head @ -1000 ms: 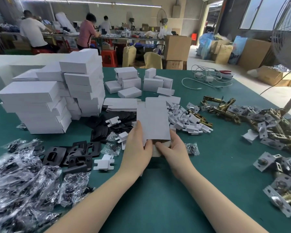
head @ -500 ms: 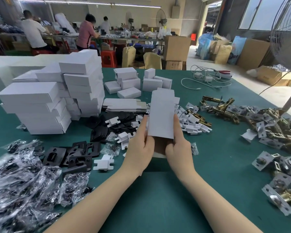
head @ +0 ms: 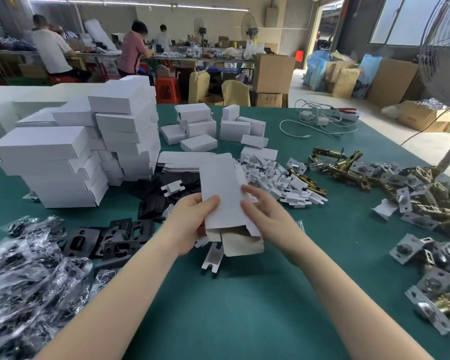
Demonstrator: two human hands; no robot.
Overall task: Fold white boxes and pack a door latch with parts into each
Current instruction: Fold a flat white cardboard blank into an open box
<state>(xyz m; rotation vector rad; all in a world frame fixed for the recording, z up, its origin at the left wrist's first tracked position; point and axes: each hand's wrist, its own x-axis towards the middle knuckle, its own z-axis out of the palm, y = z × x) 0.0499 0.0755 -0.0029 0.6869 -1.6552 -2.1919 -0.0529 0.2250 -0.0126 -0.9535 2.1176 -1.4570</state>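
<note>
**At frame centre: box blank is now opened into a sleeve, bottom flaps loose**

Centre of frame, above the green table [head: 244, 320], we have the white box blank [head: 222, 193] up off the mat and tilted, open end toward us. A second ago it lay as a flat sheet under both hands; half a second ago it stood upright and still flat. Now its near end gapes: brown inner card and loose end flaps [head: 240, 242] show at the bottom.

Hands:
- left hand [head: 190, 224] grips the left edge of the blank, thumb on the front face, fingers curled behind.
- right hand [head: 266, 216] has fingers on the right edge, loosely bent. Whether it pinches the side panel or only presses it, we cannot tell.

A white card insert [head: 213, 258] hangs below the open end. Whether it is tucked in or just lying on the mat beneath, we cannot tell either.

Our read for the task: the box is at the erecting step, not yet closed at either end, and nothing is packed in it. Next we would expect the bottom flaps to be tucked.

Supplies around it:
- brass door latches [head: 348, 170], right of centre, well apart from the box
- black strike plates [head: 115, 235], just left of the left hand
- bagged parts [head: 24, 268], lower left
- stack of finished boxes [head: 70, 162], upper left
- pile of white inserts [head: 276, 178], just behind the box
</note>
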